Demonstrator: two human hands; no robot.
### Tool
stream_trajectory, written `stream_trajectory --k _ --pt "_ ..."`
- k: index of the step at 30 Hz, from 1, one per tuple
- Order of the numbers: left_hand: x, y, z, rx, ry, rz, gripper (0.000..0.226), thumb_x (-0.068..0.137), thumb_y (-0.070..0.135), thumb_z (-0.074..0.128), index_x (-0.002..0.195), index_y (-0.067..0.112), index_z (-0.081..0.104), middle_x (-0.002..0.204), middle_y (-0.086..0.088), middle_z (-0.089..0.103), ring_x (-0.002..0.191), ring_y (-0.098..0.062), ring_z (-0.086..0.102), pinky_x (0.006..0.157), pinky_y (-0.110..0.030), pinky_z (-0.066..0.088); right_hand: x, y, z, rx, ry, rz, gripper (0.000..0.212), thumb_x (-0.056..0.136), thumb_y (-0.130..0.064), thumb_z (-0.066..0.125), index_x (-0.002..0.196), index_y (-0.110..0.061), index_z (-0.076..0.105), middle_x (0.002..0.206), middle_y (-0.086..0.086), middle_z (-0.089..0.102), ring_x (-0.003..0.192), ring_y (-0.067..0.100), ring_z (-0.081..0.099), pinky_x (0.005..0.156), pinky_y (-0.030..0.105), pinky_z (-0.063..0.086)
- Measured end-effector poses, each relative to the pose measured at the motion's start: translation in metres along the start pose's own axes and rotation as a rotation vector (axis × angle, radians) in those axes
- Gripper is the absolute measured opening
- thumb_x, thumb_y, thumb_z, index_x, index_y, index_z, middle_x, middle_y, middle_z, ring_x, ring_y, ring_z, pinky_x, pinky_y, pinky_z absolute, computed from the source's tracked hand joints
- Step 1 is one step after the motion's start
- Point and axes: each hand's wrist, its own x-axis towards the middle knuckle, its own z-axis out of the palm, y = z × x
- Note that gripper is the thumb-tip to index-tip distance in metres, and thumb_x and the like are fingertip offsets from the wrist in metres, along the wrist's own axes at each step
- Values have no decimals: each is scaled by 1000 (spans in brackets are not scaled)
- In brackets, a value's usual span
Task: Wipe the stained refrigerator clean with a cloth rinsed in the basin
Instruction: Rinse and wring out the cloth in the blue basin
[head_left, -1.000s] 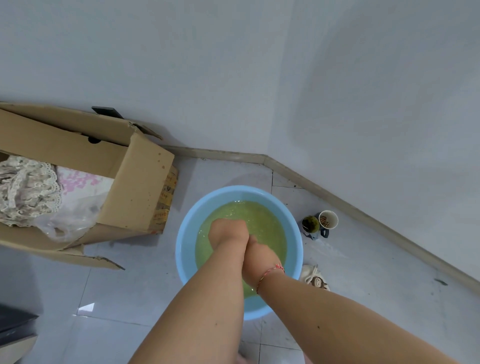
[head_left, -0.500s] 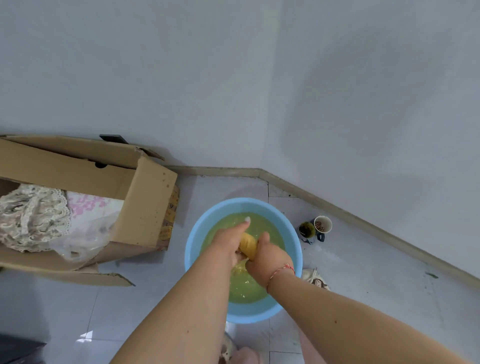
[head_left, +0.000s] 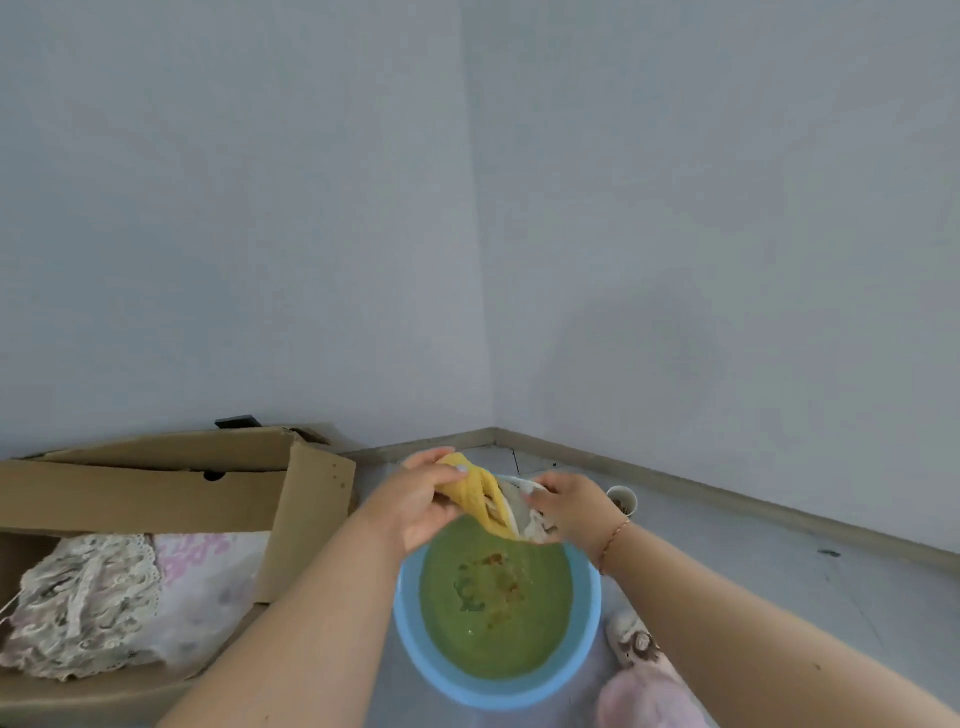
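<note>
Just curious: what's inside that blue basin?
The blue basin holds murky green water with brownish specks floating. The water is too cloudy to show the bottom.

You see a yellow-and-white cloth (head_left: 491, 501), a light blue basin (head_left: 415, 631) of murky green water (head_left: 498, 639), a brown cardboard box (head_left: 156, 493) and pale lace fabric (head_left: 88, 597).

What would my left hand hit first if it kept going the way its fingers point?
The left hand grips the cloth, fingers pointing right toward the right hand on its other end. Going straight on, it would probably meet that hand first, though depth is unclear.
</note>
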Motion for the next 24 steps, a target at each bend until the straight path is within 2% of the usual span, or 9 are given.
stream_trajectory --k 2,5,7,9,11,13,18,21,24 --pt "-19 14 9 74 -67 28 38 86 -19 48 118 0 51 98 -21 56 86 -31 59 79 -48 52 -15 -16 -14 -119 48 -48 36 96 -23 50 61 -17 44 60 -1 46 64 18 47 62 27 39" --pt "-46 34 23 254 -147 89 42 81 -21 49 113 7 55 99 -21 57 81 -27 59 72 -40 53 -35 -43 -37 -186 146 -117 36 98 -25 47 64 -14 42 59 -2 41 55 12 36 52 25 29" --pt "-63 45 30 406 -185 144 52 70 -18 56 116 8 55 99 -18 59 80 -25 60 69 -35 50 -45 -62 -56 -97 238 -146 34 97 -25 49 66 -14 46 59 -1 41 54 13 36 52 25 30" --pt "-77 55 36 552 -239 198 64 57 -9 55 119 8 54 102 -13 64 90 -28 64 77 -38 49 -58 -82 -77 20 292 -198 31 96 -25 51 68 -13 51 59 0 43 54 14 41 53 25 37" --pt "-92 64 49 698 -321 213 66 55 -3 55 119 12 55 104 -6 66 97 -26 64 83 -40 49 -77 -100 -95 166 255 -254 28 96 -24 53 72 -12 57 59 1 49 49 14 49 47 24 44" --pt "-109 71 70 809 -406 214 63 57 8 61 119 18 57 99 1 66 91 -17 62 80 -35 48 -98 -113 -111 283 146 -304 25 95 -22 55 73 -13 59 59 3 50 44 13 48 40 23 40" --pt "-152 73 135 804 -565 304 59 62 33 68 120 21 61 110 5 68 105 -12 60 96 -38 39 -156 -140 -155 268 -49 -459 11 84 -21 72 86 -17 62 73 1 55 63 14 49 53 23 39" --pt "-173 73 168 767 -608 394 51 74 30 71 123 18 61 125 -6 64 119 -20 57 105 -44 38 -186 -151 -184 227 -44 -522 18 80 -14 75 93 -16 63 70 -6 58 61 9 51 52 20 40" --pt "-192 73 202 758 -590 533 47 77 21 74 116 0 60 118 -19 64 111 -30 61 106 -47 42 -211 -153 -211 304 -24 -569 31 73 -9 79 99 -14 63 74 -2 61 67 13 55 61 27 43"
